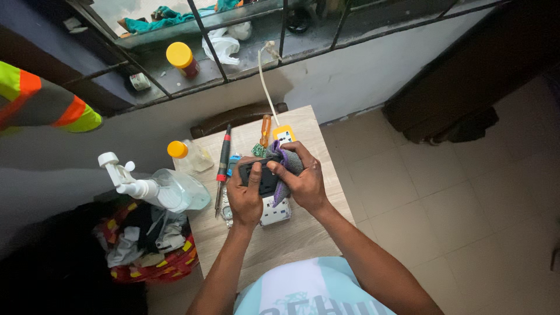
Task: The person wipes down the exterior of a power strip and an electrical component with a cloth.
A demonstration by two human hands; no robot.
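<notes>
A: What's at the left?
B: A spray bottle (153,189), then a screwdriver (221,169) on the surface (303,233).
A: And the hands?
B: The left hand (245,195) grips a black device (259,177) above a socket strip (274,211); the right hand (303,181) presses a purple cloth (284,158) on it. Looks like wiping; next, probably turning it for a fresh face.

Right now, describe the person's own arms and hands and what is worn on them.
Both forearms are bare from the elbows down: no sleeves, gloves, watch or bracelets show. The left hand and right hand carry no rings that can be made out. At the bottom edge is a pale blue and white shirt with dark print on the chest.
</notes>
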